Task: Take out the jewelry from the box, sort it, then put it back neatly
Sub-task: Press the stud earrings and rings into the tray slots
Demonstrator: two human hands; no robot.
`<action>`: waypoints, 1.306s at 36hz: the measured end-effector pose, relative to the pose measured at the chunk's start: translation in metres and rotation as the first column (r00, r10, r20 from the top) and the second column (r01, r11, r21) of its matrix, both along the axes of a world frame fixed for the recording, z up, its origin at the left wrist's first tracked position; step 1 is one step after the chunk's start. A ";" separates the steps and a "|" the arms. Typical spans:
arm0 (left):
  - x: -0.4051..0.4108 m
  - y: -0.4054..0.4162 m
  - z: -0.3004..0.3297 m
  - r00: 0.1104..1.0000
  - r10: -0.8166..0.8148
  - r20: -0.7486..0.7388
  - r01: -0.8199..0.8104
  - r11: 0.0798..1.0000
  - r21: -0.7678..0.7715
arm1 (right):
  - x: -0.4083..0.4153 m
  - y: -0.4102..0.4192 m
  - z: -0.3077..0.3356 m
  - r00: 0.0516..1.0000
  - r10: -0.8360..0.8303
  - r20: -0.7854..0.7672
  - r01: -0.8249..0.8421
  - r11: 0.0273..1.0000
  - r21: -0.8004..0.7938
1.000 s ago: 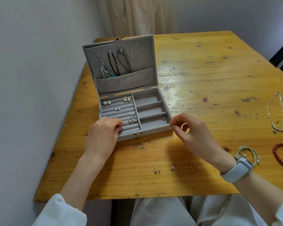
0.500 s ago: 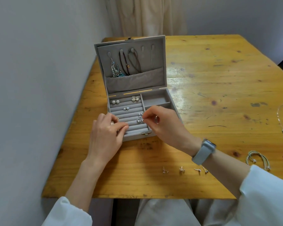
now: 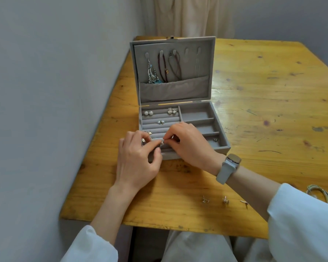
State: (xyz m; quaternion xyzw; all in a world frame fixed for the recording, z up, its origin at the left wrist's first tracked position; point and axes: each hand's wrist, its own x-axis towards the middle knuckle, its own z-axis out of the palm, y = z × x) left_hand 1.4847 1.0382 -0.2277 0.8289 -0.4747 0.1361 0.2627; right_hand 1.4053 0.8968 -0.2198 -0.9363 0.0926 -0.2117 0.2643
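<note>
An open grey jewelry box (image 3: 223, 146) stands on the wooden table (image 3: 273, 91). Its lid (image 3: 212, 69) holds hanging necklaces (image 3: 167, 70) above a pocket. Pearl studs (image 3: 148, 113), a flower pair (image 3: 172, 111) and a small pair (image 3: 161, 121) sit in the ring rolls. A tiny piece (image 3: 215, 139) lies in the near right compartment. My right hand (image 3: 189, 144) pinches a small silver earring (image 3: 162, 142) over the near rolls. My left hand (image 3: 138, 157) meets it there, fingertips curled onto the same earring.
Loose stud earrings (image 3: 205, 199) (image 3: 225, 200) (image 3: 244, 201) lie near the table's front edge. A coiled bracelet (image 3: 320, 193) shows at the far right edge. A wall runs close along the left side, and a curtain (image 3: 187, 16) hangs behind the table.
My right hand moved left from the box's near right corner to the ring rolls and now meets my left hand on a small earring. The view shifted left.
</note>
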 end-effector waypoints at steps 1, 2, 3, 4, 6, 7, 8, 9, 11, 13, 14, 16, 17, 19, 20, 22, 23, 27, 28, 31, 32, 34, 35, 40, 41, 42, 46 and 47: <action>0.000 0.000 0.000 1.000 -0.003 0.001 0.003 1.000 0.000 | 0.000 0.000 -0.001 1.000 -0.005 0.000 0.005 1.000 -0.005; 0.000 0.000 0.000 1.000 -0.006 0.004 0.006 1.000 0.004 | 0.001 0.001 -0.002 1.000 -0.010 0.000 0.010 1.000 -0.011; 0.000 0.001 -0.001 1.000 -0.007 0.007 0.007 1.000 0.006 | 0.001 0.001 -0.003 1.000 -0.016 -0.001 0.016 1.000 -0.017; 0.000 0.001 -0.001 1.000 -0.006 0.007 0.006 1.000 0.006 | 0.002 0.001 -0.003 1.000 -0.022 -0.002 0.022 0.999 -0.023; 0.000 0.001 -0.001 1.000 0.000 0.000 0.000 1.000 -0.001 | 0.003 0.001 -0.004 0.999 -0.034 0.003 0.034 0.999 -0.037; 0.000 0.000 -0.001 1.000 0.004 -0.005 -0.004 1.000 -0.002 | 0.003 0.001 -0.004 0.999 -0.039 0.010 0.040 0.998 -0.051; 0.000 0.000 -0.002 1.000 0.006 -0.010 -0.006 1.000 0.000 | 0.003 0.002 -0.005 0.999 -0.044 0.016 0.045 0.996 -0.071; 0.000 0.000 -0.002 1.000 0.007 -0.012 -0.007 1.000 0.003 | 0.003 0.002 -0.005 0.999 -0.049 0.022 0.051 0.994 -0.095; 0.000 0.000 -0.002 1.000 0.009 -0.013 -0.009 1.000 0.008 | 0.003 0.003 -0.006 0.998 -0.062 0.026 0.065 0.988 -0.143; 0.000 0.001 -0.003 1.000 0.008 -0.018 -0.008 1.000 0.012 | 0.002 0.002 -0.007 0.996 -0.087 0.029 0.090 0.983 -0.160; 0.000 0.001 -0.002 1.000 0.007 -0.021 -0.007 1.000 0.012 | 0.001 0.002 -0.007 0.995 -0.096 0.028 0.099 0.982 -0.159; 0.000 0.001 -0.002 1.000 0.005 -0.024 -0.005 1.000 0.011 | -0.003 0.001 -0.007 0.996 -0.091 0.021 0.093 0.984 -0.149; 0.000 0.001 -0.001 1.000 0.004 -0.025 -0.004 1.000 0.013 | -0.005 0.001 -0.007 0.997 -0.079 0.022 0.081 0.987 -0.137; 0.000 0.000 0.000 1.000 0.001 -0.024 -0.001 1.000 0.013 | -0.010 0.000 -0.005 0.998 -0.062 0.032 0.064 0.993 -0.095; 0.000 -0.001 0.001 1.000 -0.002 -0.021 0.002 1.000 0.012 | -0.013 0.000 -0.004 0.997 -0.062 0.040 0.065 0.995 -0.077; 0.000 -0.002 0.003 1.000 -0.015 -0.013 0.015 1.000 0.011 | -0.016 -0.002 -0.003 0.997 -0.070 0.043 0.072 0.995 -0.064; 0.000 -0.002 0.004 1.000 -0.022 -0.008 0.022 1.000 0.012 | -0.017 -0.003 -0.003 0.997 -0.068 0.036 0.070 0.995 -0.071; 0.000 -0.003 0.003 1.000 -0.030 -0.001 0.030 0.999 0.017 | -0.020 -0.004 -0.003 0.999 -0.038 -0.036 0.032 0.988 -0.154; 0.000 -0.003 0.002 1.000 -0.028 0.000 0.028 1.000 0.015 | -0.019 -0.004 -0.003 0.998 -0.034 -0.054 0.025 0.985 -0.171; -0.001 -0.003 0.001 1.000 -0.019 0.006 0.019 1.000 0.002 | -0.020 -0.003 -0.004 0.996 -0.027 -0.080 0.011 0.982 -0.191; -0.002 -0.003 0.001 1.000 -0.017 0.009 0.017 1.000 0.000 | -0.020 -0.003 -0.004 0.996 -0.023 -0.084 0.006 0.981 -0.194; -0.003 -0.004 0.000 1.000 -0.014 0.015 0.014 1.000 -0.002 | -0.021 -0.003 -0.004 0.996 -0.015 -0.089 -0.003 0.979 -0.202; -0.004 -0.004 0.000 1.000 -0.012 0.016 0.012 1.000 -0.001 | -0.022 -0.003 -0.004 0.996 -0.012 -0.091 -0.007 0.979 -0.201; -0.010 -0.001 0.002 0.999 0.025 -0.027 -0.025 1.000 0.010 | -0.026 -0.002 0.000 0.998 -0.009 -0.068 0.002 0.995 -0.100; -0.013 0.001 0.003 0.999 0.028 -0.042 -0.028 1.000 0.003 | -0.029 -0.002 0.003 0.998 -0.009 -0.057 0.005 0.998 -0.068; -0.016 0.002 0.003 0.998 0.024 -0.059 -0.024 1.000 -0.011 | -0.033 -0.003 0.005 0.999 -0.007 -0.045 0.005 0.999 -0.038; -0.037 0.010 0.003 0.993 -0.053 -0.101 0.043 0.995 -0.091 | -0.059 -0.006 0.016 0.998 0.014 -0.059 -0.012 0.999 0.037; -0.044 0.011 0.001 0.991 -0.076 -0.113 0.065 0.993 -0.100 | -0.067 -0.007 0.018 0.996 0.021 -0.085 -0.019 0.999 0.034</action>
